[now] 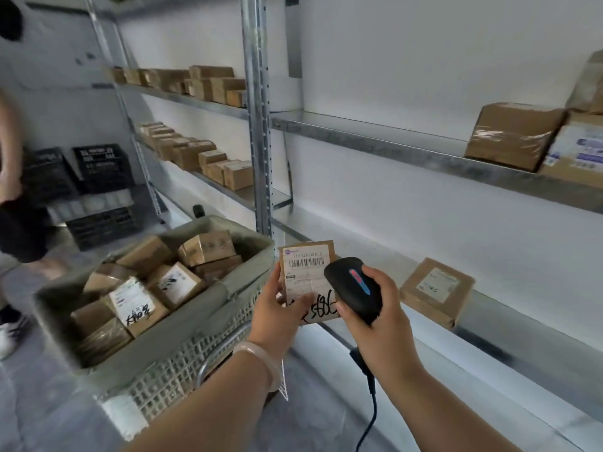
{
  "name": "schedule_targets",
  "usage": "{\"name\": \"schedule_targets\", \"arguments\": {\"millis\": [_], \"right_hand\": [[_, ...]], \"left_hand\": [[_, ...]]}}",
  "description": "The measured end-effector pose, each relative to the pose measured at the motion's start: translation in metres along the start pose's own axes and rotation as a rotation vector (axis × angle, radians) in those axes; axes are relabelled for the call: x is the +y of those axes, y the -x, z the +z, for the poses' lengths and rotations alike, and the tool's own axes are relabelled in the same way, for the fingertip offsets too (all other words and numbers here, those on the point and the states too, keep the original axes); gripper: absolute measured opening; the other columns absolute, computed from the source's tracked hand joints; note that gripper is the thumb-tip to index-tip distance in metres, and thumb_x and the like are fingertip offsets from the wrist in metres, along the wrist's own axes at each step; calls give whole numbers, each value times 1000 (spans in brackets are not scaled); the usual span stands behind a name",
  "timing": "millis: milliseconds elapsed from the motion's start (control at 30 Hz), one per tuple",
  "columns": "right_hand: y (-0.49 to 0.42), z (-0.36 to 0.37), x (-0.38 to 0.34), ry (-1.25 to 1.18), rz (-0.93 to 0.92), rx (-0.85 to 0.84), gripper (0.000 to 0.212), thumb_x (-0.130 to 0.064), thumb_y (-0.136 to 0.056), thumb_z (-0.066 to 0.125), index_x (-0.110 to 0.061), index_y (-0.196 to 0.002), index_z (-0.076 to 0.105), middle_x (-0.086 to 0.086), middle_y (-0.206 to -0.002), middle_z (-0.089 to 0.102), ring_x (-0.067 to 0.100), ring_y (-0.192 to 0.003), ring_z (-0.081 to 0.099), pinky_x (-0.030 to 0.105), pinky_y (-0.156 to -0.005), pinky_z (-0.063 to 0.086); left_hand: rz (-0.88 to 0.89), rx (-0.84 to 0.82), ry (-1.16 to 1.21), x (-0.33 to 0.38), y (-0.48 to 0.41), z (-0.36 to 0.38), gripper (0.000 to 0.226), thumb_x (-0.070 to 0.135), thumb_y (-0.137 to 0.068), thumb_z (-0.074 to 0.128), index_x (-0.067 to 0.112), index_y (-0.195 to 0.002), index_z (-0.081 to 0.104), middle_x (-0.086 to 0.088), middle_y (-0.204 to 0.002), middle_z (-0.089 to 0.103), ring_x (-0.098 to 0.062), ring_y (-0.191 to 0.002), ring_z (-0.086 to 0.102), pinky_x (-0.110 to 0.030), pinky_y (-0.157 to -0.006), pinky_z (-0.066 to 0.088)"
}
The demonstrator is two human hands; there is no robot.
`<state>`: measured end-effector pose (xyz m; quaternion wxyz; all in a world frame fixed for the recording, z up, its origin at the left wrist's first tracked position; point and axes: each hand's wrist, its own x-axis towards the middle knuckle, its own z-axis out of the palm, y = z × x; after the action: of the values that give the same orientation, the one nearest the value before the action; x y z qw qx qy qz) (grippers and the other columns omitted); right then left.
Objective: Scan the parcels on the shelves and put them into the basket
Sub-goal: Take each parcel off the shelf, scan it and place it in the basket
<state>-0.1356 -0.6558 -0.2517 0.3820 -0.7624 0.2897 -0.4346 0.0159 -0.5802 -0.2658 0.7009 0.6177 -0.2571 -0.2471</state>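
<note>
Metal shelves [391, 138] line a white wall. Just right of the basket [208, 308], the left hand [277, 311] grips a labelled parcel [308, 275]; the right hand [378, 311], clasping the scanner [354, 290], overlaps the parcel's right edge.

We have our left hand [277, 308] pinching, thumb forward; our right hand [375, 305] seems curled tight, forearms raised.

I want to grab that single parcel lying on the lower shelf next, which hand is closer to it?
Right. The right hand, holding the scanner, is just left of the shelf parcel. The left hand holds another parcel farther left, beside the basket.
</note>
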Motion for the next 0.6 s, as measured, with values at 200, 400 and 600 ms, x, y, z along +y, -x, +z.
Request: {"name": "schedule_targets", "arguments": {"millis": [200,400,600], "right_hand": [[-4,17,-15,56,-100,-157,60,-58,-74,70,-47,-125,41,-36,-108,53,-18,-91,57,3,-73,46],[-14,20,-31,92,-188,-325,56,-64,-73,61,-45,-122,42,-34,-97,58,-3,-89,63,8,-70,50],[-26,12,-31,115,-236,-416,47,-60,-74,62,-45,-115,43,-26,-93,65,-3,-83,64,8,-64,49]], "left_hand": [[4,211,-61,-9,0,-27,75,-1,-86,71,38,-143,41,15,-110,69,11,-89,66,-9,-65,52],[17,388,-186,-18,-4,-31,75,6,-87,71,28,-151,38,4,-121,68,-11,-109,66,-40,-97,55],[-16,490,-205,-29,-8,-25,76,9,-87,72,31,-152,37,5,-123,66,-8,-108,65,-40,-97,55]]}}
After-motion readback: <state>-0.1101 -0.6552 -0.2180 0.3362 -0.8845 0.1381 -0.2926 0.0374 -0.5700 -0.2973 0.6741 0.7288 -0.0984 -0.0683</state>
